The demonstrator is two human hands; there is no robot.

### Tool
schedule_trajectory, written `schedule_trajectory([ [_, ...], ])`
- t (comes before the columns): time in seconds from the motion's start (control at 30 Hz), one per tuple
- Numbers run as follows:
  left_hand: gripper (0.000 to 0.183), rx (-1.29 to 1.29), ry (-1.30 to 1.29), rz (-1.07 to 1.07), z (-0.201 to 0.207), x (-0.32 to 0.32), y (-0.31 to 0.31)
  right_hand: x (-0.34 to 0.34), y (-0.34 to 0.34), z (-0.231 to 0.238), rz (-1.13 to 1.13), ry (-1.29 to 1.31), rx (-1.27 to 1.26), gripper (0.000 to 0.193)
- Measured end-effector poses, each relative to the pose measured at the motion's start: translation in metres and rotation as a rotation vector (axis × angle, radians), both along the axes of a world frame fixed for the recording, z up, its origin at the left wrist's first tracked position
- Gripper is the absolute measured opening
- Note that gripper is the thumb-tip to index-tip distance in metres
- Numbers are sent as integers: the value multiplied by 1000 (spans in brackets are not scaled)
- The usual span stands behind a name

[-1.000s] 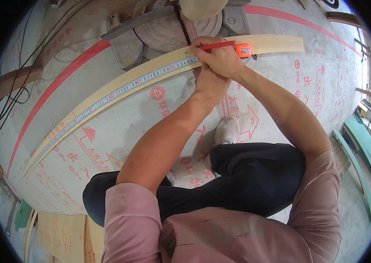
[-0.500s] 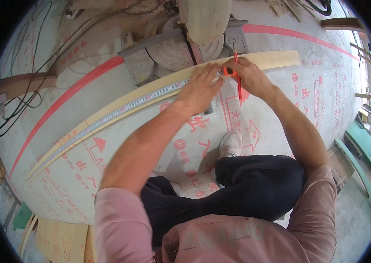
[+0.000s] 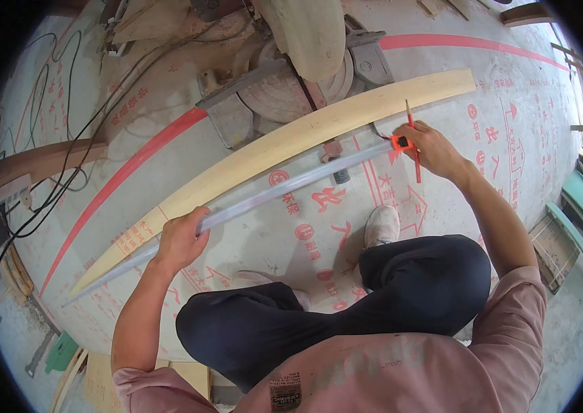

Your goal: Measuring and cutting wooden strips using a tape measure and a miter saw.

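Your right grip [image 3: 436, 149] grasps an orange tape measure [image 3: 401, 143] and red pencil [image 3: 417, 167], right of centre; your left grip [image 3: 182, 238] clasps the blade [image 3: 291, 185]. Below the dusty saw [image 3: 274, 93], upper centre, a pale board [image 3: 291, 138] arcs over the grey, red-printed floor [image 3: 264, 237].

Saw [image 3: 271, 93] at twelve o'clock, board [image 3: 291, 141] before it from eight to two, tape blade [image 3: 291, 184] along the board's near side, tape case [image 3: 401, 143] at two, pencil [image 3: 410, 118] just beside it.
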State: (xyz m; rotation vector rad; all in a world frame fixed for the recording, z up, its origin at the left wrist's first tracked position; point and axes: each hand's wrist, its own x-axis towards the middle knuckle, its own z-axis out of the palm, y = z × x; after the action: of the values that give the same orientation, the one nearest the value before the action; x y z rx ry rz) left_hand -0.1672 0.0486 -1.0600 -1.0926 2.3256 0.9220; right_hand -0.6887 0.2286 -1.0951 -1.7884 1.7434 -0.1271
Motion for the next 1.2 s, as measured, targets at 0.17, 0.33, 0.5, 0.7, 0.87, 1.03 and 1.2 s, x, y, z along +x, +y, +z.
schedule_trajectory([
  [0.17, 39, -9, 90, -198, 1, -21, -9, -2, 31, 0, -90, -1, 22, 32],
  [0.33, 40, 64, 209, -301, -28, -108, -3, 16, 47, 1, -144, -90, 104, 34],
  [0.5, 38, 7, 520, -264, -64, -241, 36, 42, 49, -6, -124, -110, 36, 31],
  [0.7, 49, -518, 329, -11, -118, -299, -47, 2, 81, -27, -125, 73, 70, 21],
  [0.87, 45, -467, 481, -2, -132, -301, -63, -27, 102, -68, -184, 51, 208, 15],
  [1.03, 39, -71, 525, -240, -65, -274, 4, -36, 95, -87, -217, 68, 207, 15],
  [1.2, 40, 404, 282, -451, -90, -168, 87, 0, 69, -115, 30, 283, 87, 16],
])
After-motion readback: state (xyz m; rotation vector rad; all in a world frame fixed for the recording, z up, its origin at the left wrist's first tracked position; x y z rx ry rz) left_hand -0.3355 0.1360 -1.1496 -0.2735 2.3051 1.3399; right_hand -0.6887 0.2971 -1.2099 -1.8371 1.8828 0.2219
